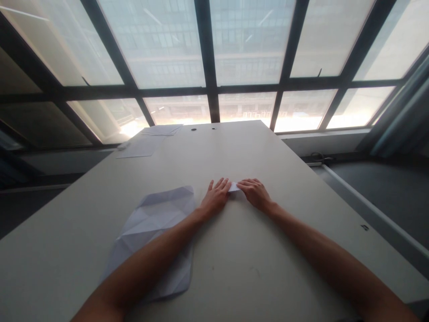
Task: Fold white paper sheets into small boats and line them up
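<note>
- Small white piece of paper [233, 187] (apparently folded), lying near the middle of the broad white smooth-topped table [251, 264].
- Large dark-framed glass window wall [205, 49], stretching across the far side, bright with daylight.
- Tabletop: flat and hard-looking, tapering in view toward the glass.
- Big creased white paper sheet [161, 210], spread out beside and partly behind the bare left forearm [161, 250] (touching or not, hard to judge).
- Flat white paper sheets [140, 145], overlapping at the far left corner, well apart from both hands.
- Bare left hand [216, 196]: palm down, fingers stretched out and slightly apart, at the left end of the small paper; thumb hidden, pinch impossible to confirm.
- Bare right hand [256, 193]: fingers bent and close together over the right end; clamped or merely resting, cannot tell.
- Small paper again, tiniest of all: probably very light, thin, stiffer along any fold, prone to sliding on so smooth a top, easily crumpled or torn. Best held by both ends, fingertips flat, pressure gentle and even (middle left uncovered).
</note>
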### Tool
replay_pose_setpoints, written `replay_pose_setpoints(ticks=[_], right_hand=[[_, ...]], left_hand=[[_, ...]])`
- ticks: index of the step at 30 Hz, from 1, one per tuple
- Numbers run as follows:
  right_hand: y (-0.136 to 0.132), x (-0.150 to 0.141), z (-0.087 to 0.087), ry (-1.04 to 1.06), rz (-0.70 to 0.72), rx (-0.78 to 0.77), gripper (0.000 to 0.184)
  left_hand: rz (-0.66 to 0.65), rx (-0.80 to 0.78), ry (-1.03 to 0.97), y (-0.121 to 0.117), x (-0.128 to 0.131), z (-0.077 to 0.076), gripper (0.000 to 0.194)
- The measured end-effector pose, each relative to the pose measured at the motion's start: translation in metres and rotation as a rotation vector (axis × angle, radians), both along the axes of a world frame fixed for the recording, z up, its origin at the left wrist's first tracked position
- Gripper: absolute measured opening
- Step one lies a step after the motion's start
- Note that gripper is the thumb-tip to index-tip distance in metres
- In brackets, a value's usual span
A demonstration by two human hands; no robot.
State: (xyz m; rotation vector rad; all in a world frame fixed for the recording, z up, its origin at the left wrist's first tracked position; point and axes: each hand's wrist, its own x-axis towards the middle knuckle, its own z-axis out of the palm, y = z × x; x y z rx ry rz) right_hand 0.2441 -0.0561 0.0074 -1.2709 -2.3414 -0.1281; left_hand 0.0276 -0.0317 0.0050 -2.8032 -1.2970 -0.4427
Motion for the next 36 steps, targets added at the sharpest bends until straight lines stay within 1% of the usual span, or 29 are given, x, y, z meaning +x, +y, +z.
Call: replay_pose_setpoints(ticks=[4, 6, 8, 12, 15, 19, 23, 27, 29, 31, 36], right_hand=[[-0.006, -0.007, -0.003, -0.112, -0.019, -0.124, 0.046], [-0.011, -0.014, -0.006, -0.136, -0.062, -0.156, 0.055], [-0.016, -0.022, -0.009, -0.128, -0.095, -0.175, 0.062], [-0.02, -0.033, -0.013, -0.071, -0.075, -0.26, 0.061], [-0.019, -0.035, -0.015, -0.045, -0.118, -0.315, 0.062], [-0.018, -0.033, -0.016, -0.003, -0.201, -0.336, 0.064], [-0.016, -0.033, -0.017, 0.033, -0.258, -0.347, 0.055], [-0.012, -0.033, -0.018, 0.061, -0.287, -0.331, 0.051], [-0.011, -0.032, -0.017, 0.087, -0.292, -0.326, 0.051], [-0.01, -0.031, -0.017, 0.117, -0.295, -0.327, 0.05], [-0.009, -0.028, -0.017, 0.206, -0.306, -0.305, 0.05]], left_hand=[[-0.126, -0.108, 0.096, 0.002, 0.0, -0.007, 0.062], [-0.15, -0.133, 0.115, 0.002, 0.0, -0.008, 0.065], [-0.146, -0.137, 0.119, 0.001, 0.001, -0.007, 0.066], [-0.162, -0.146, 0.11, -0.001, 0.001, -0.006, 0.062], [-0.123, -0.148, 0.098, 0.0, 0.0, -0.01, 0.06], [-0.007, -0.156, 0.082, 0.002, -0.003, -0.013, 0.062], [0.109, -0.183, 0.077, 0.001, -0.004, -0.013, 0.066], [0.177, -0.163, 0.033, 0.002, -0.003, -0.016, 0.062], [0.197, -0.156, -0.001, 0.003, -0.003, -0.017, 0.058], [0.189, -0.164, -0.037, 0.006, -0.004, -0.017, 0.053], [0.133, -0.179, -0.175, 0.01, -0.006, -0.01, 0.04]])
